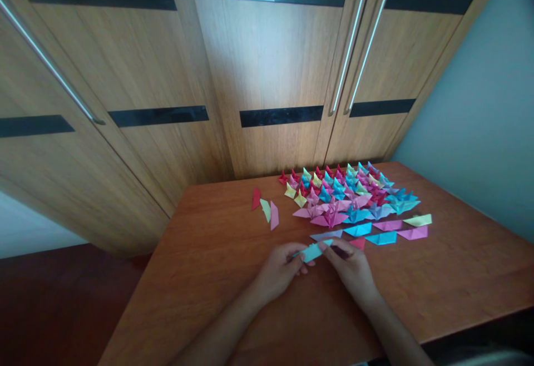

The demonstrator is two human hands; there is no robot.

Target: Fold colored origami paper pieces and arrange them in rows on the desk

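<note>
Between my two hands, just above the near part of the table, is a light turquoise strip of folded paper [312, 251]. My left hand [280, 268] pinches its left end, and my right hand [349, 266] grips its right end between thumb and fingers. Just beyond my right hand lie several flat folded paper pieces, among them a blue one [381, 238], a pink one [413, 233] and a red one [357, 242] partly hidden by the hand. A lavender piece [327, 236] lies right behind the held strip.
Many folded paper stars and cranes [334, 191] in pink, red, blue and yellow crowd the back right of the wooden table [208, 255]. Left of them lie red [256, 198], pale green [265, 210] and pink [274, 215] folded pieces. A wooden wardrobe [271, 60] stands behind the table.
</note>
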